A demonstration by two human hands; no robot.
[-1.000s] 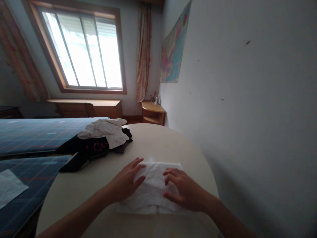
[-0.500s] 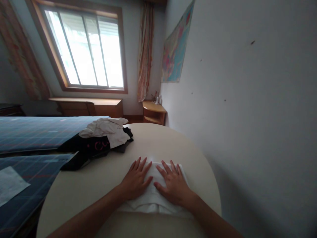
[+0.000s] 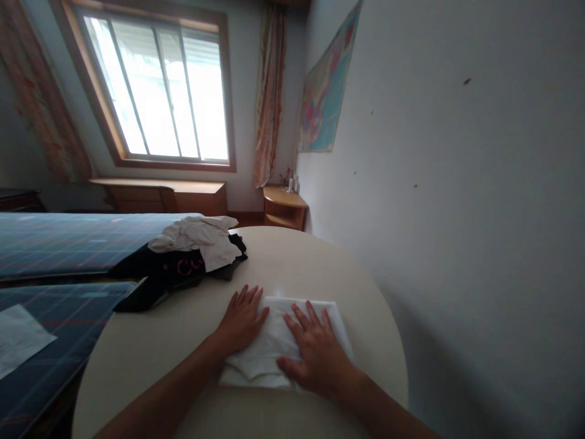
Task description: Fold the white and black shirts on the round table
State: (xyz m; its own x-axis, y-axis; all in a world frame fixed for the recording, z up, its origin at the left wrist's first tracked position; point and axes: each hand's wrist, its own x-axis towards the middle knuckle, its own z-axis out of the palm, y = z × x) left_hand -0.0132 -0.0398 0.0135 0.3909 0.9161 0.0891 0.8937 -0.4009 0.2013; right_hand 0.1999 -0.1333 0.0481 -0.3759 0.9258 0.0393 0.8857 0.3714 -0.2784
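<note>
A folded white cloth [image 3: 267, 360], perhaps a garment, lies flat on the round cream table [image 3: 292, 256]. It has a few creases along its near edge. My right hand [image 3: 315, 347] rests palm down on its right half, fingers spread. At the cloth's left edge is my left hand [image 3: 242, 323], flat with its fingers stretched away from me and the thumb side over the cloth. Neither hand grips anything.
Dark clothing [image 3: 169, 271] with pink lettering is heaped at the table's left edge, a pale crumpled garment [image 3: 201, 238] on top. Left of the table are blue plaid mattresses [image 3: 82, 244], with a white sheet [image 3: 21, 338] on the nearer one. A wall [image 3: 457, 244] bounds the right side.
My left hand has slid left to the cloth's edge, uncovering its middle. My right hand has shifted slightly toward me, still flat on the cloth.
</note>
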